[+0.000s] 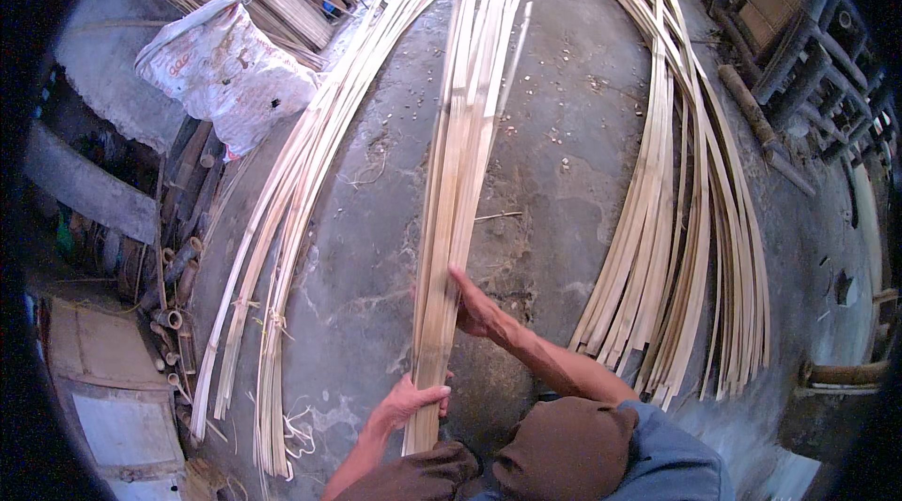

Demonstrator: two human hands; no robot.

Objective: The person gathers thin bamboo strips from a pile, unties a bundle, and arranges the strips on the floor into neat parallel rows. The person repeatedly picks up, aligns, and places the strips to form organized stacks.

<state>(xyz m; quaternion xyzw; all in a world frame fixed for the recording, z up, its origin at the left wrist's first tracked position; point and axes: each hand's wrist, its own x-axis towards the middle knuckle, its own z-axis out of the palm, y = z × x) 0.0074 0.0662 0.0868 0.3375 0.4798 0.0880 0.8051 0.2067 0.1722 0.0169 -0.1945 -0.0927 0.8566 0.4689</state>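
A long bundle of pale bamboo strips (pixel 451 182) runs away from me up the middle of the view, its near end by my knees. Around its lower part wraps my left hand (pixel 412 400), thumb across the top. Farther up, my right hand (pixel 477 306) grips the bundle from its right side, thumb on top and the other fingers hidden underneath. The strips' far ends are uneven, and one thin strip splays off to the right.
More bamboo strips (pixel 315 139), tied near their close ends, lie to the left. Another spread of strips (pixel 648 247) lies to the right on the concrete floor (pixel 536 247). A white sack (pixel 230 69), bamboo poles (pixel 169 318) and wooden frames (pixel 808 60) line the sides.
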